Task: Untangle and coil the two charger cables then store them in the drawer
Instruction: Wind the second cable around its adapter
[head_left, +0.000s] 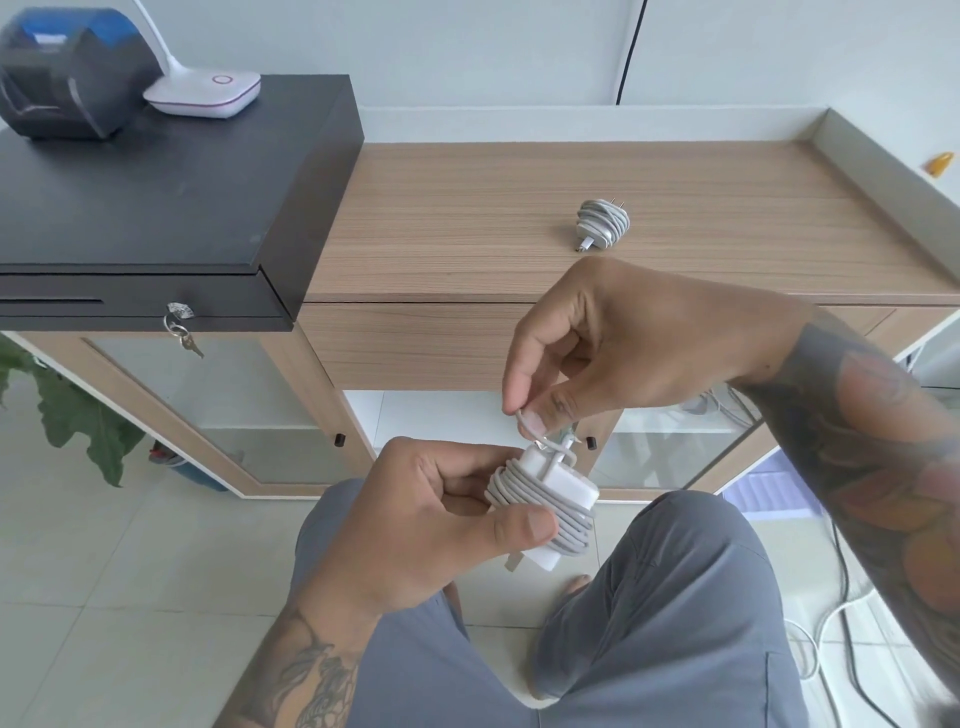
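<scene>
Low in the middle of the frame, the left hand (421, 519) grips a white charger brick (550, 499) with its grey cable wound round it in neat loops, thumb pressed on the lower side and fingers curled behind. Right above it, the right hand (613, 343) pinches the loose cable end (527, 423) between thumb and forefinger, so that hand's closed on the cable just over the brick's top edge. All this is held in the air over the person's grey-trousered knees, in front of the table (467, 218) and not touching it.

The second charger (602, 224) is already coiled up and lies on the wooden table top, upper right of centre, prongs pointing up, well apart from both hands. The drawer front (410, 343) under the table top looks closed. Upper left there's a black cash box (156, 197) with keys (182, 327) hanging from its lock, and a white lamp base (208, 93) on top of it.
</scene>
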